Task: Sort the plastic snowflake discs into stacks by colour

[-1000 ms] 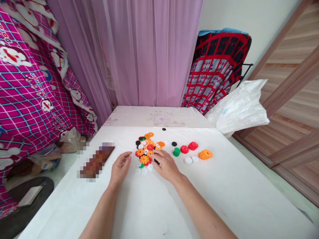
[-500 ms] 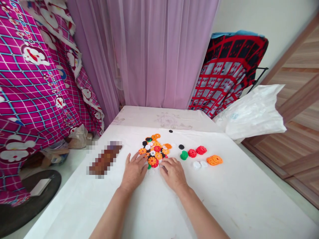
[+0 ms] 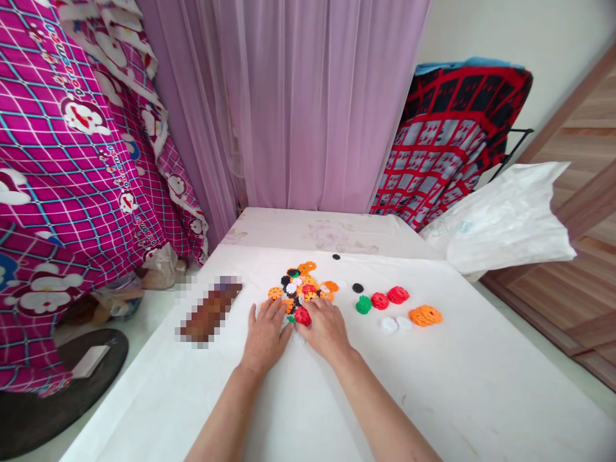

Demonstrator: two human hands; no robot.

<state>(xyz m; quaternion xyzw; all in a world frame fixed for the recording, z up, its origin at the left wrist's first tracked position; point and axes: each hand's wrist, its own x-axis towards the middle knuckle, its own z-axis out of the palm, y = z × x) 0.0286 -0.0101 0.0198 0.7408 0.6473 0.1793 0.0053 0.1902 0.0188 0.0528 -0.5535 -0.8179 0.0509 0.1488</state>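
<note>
A loose heap of flower-shaped plastic discs in orange, black, white, red and green lies on the white-covered table. At its near left side, my left hand rests palm down with fingers spread, their tips touching the outer discs. My right hand reaches over the near right side, thumb and fingers apart. Between them shows a red disc, and an orange disc is by the fingertips. The discs under this hand are hidden.
Right of the heap are sorted groups: a black disc, green discs, red discs, white discs and orange discs. A single black disc lies farther back. A white plastic bag stands at the right edge.
My right hand has moved left and inward over the heap. An orange disc at the near edge no longer covers the red one. The view has shifted slightly.
</note>
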